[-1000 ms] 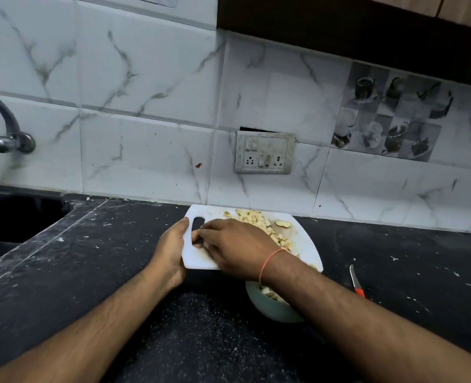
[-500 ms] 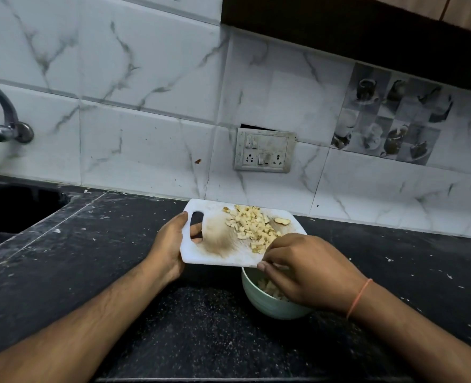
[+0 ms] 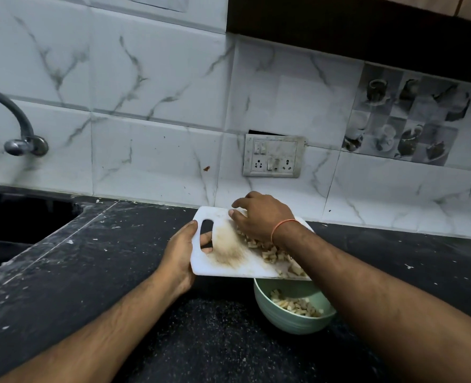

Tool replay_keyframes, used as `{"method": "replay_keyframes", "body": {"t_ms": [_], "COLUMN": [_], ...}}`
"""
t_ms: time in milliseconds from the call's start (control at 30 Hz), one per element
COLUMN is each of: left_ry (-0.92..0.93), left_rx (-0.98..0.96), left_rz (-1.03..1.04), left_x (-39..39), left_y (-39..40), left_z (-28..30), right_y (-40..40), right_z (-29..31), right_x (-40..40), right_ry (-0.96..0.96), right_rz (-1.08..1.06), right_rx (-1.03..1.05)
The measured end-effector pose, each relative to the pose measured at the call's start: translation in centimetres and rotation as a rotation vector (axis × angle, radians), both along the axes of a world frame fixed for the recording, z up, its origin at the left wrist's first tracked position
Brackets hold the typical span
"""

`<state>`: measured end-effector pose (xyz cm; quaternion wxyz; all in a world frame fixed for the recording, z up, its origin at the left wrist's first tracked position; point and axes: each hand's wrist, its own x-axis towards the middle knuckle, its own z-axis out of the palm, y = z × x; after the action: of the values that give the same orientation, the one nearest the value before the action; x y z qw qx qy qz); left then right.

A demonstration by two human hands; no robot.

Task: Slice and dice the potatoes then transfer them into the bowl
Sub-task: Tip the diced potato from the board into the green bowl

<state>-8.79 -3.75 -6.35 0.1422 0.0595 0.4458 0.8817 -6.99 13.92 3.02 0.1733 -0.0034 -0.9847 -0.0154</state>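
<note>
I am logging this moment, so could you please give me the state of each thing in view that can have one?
cutting board: lifted, tilted over the bowl.
diced potato: part on the board, part in the bowl.
bowl: upright on the counter, partly filled.
left hand: grips the board's handle end.
right hand: rests on the potato pile, fingers fairly straight.
tap: no water seen.

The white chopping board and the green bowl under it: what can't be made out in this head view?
- White plastic chopping board: its far right corner is covered by the right hand and forearm.
- Diced potato pieces: those under the right hand are hidden.
- Pale green round bowl: its far rim is hidden behind the board, its right side behind the forearm.
- Left hand: most of its fingers lie hidden beneath the board.
</note>
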Motion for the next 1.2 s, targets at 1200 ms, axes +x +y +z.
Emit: {"method": "replay_keyframes", "body": {"t_ms": [1200], "left_ry": [0.025], "left_rx": [-0.021], "left_rz": [0.036], "left_x": [0.4], "left_y": [-0.4], "left_z": [0.3], "right_y": [5.2], "right_z": [0.0], "right_x": [14.0], "right_ry": [0.216], "right_rz": [-0.008], "right_rx": [-0.371]}}
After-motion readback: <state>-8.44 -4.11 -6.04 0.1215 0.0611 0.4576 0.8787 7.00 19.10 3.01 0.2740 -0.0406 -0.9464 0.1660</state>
